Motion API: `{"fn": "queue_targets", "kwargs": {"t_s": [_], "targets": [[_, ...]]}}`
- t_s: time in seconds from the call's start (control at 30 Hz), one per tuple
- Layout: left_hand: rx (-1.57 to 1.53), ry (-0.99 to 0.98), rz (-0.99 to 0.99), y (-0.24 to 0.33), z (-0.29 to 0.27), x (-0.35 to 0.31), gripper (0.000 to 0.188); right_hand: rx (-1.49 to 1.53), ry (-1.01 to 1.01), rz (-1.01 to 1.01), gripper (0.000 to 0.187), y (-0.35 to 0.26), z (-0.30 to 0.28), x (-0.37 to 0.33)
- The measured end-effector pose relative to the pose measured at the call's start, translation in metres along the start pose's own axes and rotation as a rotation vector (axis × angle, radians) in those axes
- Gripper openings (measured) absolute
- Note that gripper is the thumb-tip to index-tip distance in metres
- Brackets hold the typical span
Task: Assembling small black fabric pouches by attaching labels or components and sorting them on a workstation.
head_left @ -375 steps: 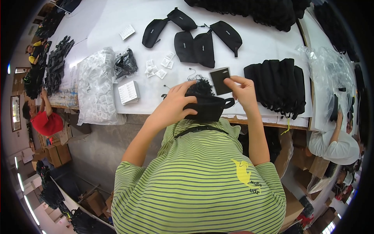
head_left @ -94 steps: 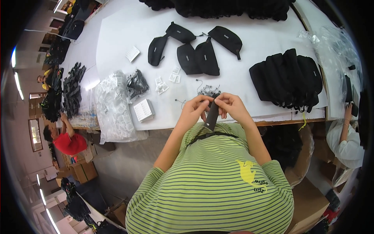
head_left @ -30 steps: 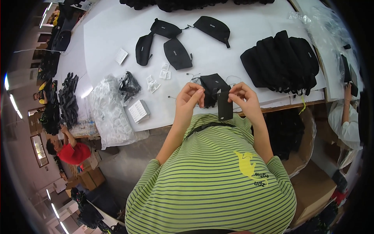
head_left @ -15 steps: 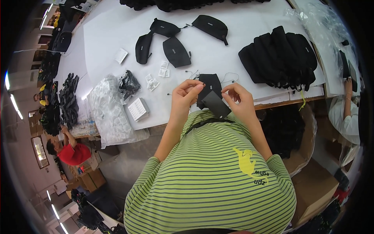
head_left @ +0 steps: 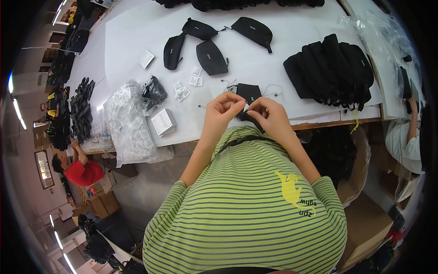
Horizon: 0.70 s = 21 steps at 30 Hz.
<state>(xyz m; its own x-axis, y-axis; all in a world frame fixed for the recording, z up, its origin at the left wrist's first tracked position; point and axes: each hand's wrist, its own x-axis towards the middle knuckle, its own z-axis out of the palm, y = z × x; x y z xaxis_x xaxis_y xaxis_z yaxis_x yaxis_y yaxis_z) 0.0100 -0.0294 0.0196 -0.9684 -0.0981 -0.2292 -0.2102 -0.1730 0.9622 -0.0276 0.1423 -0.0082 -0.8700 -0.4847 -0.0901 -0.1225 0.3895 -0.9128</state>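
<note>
At the table's near edge, my left hand (head_left: 222, 113) and my right hand (head_left: 273, 118) meet fingertip to fingertip, both closed in a pinch. A small whitish bit (head_left: 247, 108) shows between the fingers; its kind is too small to make out. Beneath and just beyond them lies a black fabric pouch (head_left: 248, 91), its near part covered by my hands. Thin dark strings (head_left: 272, 90) with small end pieces lie beside this pouch. Farther off, several similar black pouches (head_left: 212, 58) lie flat, some with a zip pull showing.
A pile of black pouches (head_left: 331, 73) stands to the right. On the left are a clear plastic bag of white packets (head_left: 130, 123), a crumpled black bag (head_left: 153, 92), a stack of white cards (head_left: 163, 122) and small white sachets (head_left: 181, 91). Other people work at both sides.
My right hand has moved left to meet my left hand. The black tag that hung below my hands is now mostly hidden. The view has shifted slightly.
</note>
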Motion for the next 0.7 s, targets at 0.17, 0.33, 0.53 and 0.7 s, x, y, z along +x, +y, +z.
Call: {"fn": "queue_targets", "kwargs": {"t_s": [0.17, 0.33, 0.53, 0.7], "targets": [[0.23, 0.046, 0.082, -0.017, 0.003, -0.004, 0.008, 0.705, 0.075, 0.139, 0.012, 0.013, 0.001, 0.004], [0.337, 0.078, 0.103, -0.011, 0.008, -0.005, 0.01, 0.843, 0.056, 0.194, 0.013, 0.014, 0.003, 0.004], [0.404, 0.094, 0.144, -0.01, 0.009, -0.004, 0.009, 0.881, 0.043, 0.229, 0.015, 0.016, 0.005, 0.006], [0.445, 0.089, 0.168, -0.013, 0.009, -0.002, 0.009, 0.824, 0.105, 0.199, 0.013, 0.01, 0.008, 0.004]]}}
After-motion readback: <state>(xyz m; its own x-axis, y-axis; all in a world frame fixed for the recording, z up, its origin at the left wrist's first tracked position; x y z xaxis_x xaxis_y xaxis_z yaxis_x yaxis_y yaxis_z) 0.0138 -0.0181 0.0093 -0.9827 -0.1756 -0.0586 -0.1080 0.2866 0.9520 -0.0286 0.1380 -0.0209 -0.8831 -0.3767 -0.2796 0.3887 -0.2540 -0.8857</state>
